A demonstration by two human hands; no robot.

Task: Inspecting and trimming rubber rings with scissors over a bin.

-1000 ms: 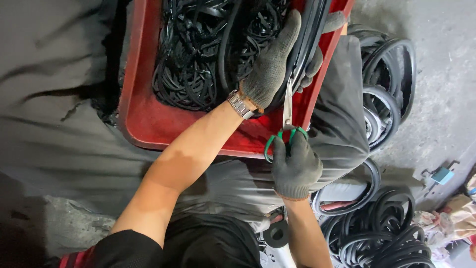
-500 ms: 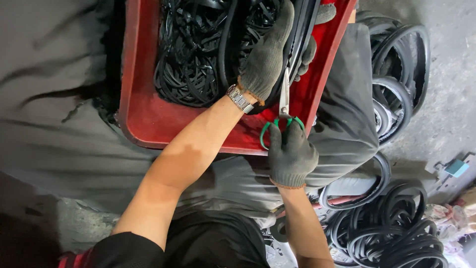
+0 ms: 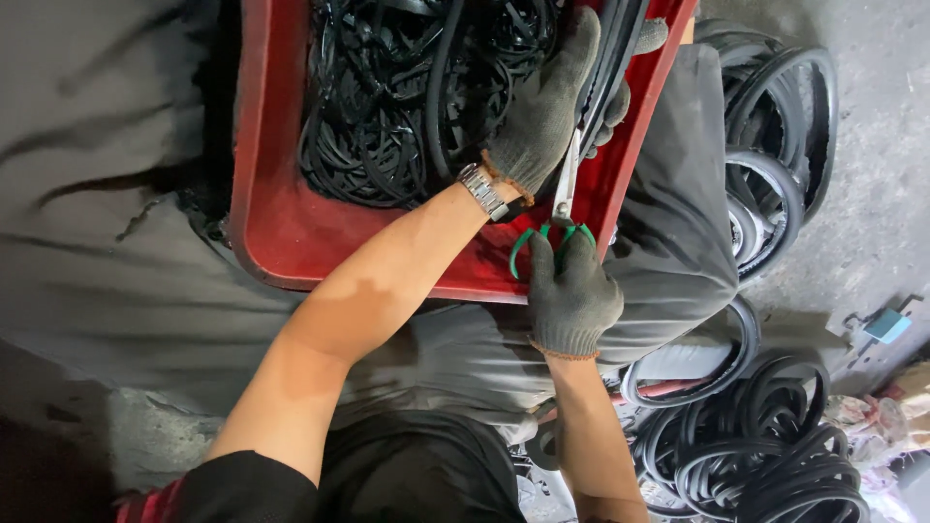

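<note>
My left hand [image 3: 547,111], in a dark knit glove with a metal wristwatch [image 3: 481,191] at the wrist, grips a black rubber strip [image 3: 610,53] at the right side of a red tub [image 3: 271,223]. My right hand [image 3: 570,295], also gloved, holds green-handled scissors [image 3: 559,208] whose blades point up along the strip, under my left palm. The tub holds a tangled heap of cut black rubber strips [image 3: 387,97].
The tub rests on grey trousers over my lap. Black rubber rings and tyres [image 3: 775,174] lie on the concrete floor at the right, with more coiled rubber [image 3: 775,446] at the lower right. A small blue object [image 3: 886,324] sits near the right edge.
The view has drifted slightly, so the tub and both hands sit a little higher in the frame. Both hands keep the same hold on the strip and the scissors.
</note>
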